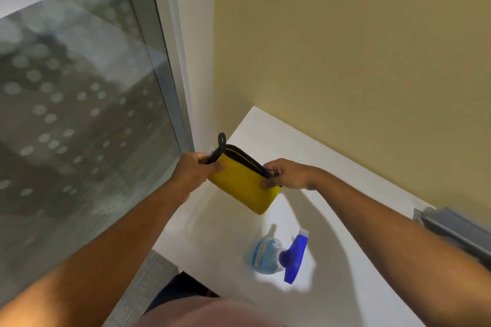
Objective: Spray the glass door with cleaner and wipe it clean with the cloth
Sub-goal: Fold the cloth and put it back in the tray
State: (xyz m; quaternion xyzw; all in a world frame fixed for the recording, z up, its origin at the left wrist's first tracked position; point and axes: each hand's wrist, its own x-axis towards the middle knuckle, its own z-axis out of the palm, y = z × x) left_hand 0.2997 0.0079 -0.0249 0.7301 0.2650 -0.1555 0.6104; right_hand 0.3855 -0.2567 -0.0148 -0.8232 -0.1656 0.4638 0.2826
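Behind hands, cloth (240,183) corners hidden

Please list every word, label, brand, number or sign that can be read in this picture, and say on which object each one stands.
No text can be read in this picture.
Spray bottle: it carries a pale label, but it is too blurred to read.
Yellow cloth, held by the left hand and the right hand: no print shows.
Glass door: only pale dots, no letters.
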